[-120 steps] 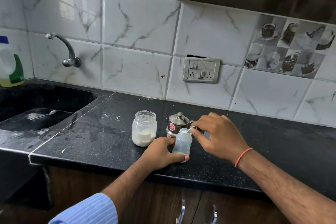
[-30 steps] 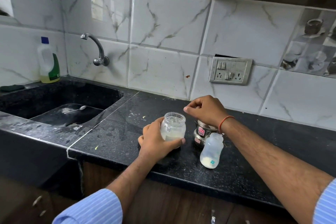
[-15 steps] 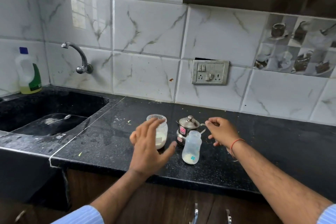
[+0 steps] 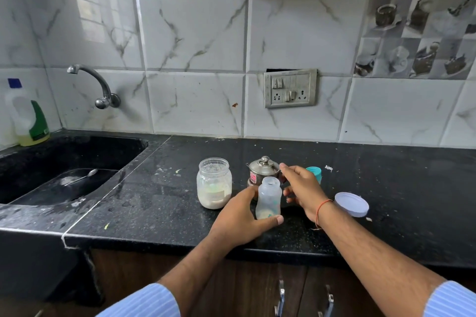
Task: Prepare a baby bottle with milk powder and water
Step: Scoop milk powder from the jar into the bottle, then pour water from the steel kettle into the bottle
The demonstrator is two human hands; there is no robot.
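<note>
baby bottle (image 4: 268, 197), open-topped, upright on counter (image 4: 154, 203): left hand (image 4: 240, 219) grips its base; right hand (image 4: 301, 189) beside it, fingers loose, holding nothing.

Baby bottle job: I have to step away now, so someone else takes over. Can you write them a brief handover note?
Left hand grips the open baby bottle, upright on the counter. Right hand is open, holding nothing, by the steel pot.
Powder jar stands open left of the bottle; its white lid lies to the right, the teal bottle cap behind the right hand.
Done: powder in the bottle.
Left: add water, cap it, mix.
</note>
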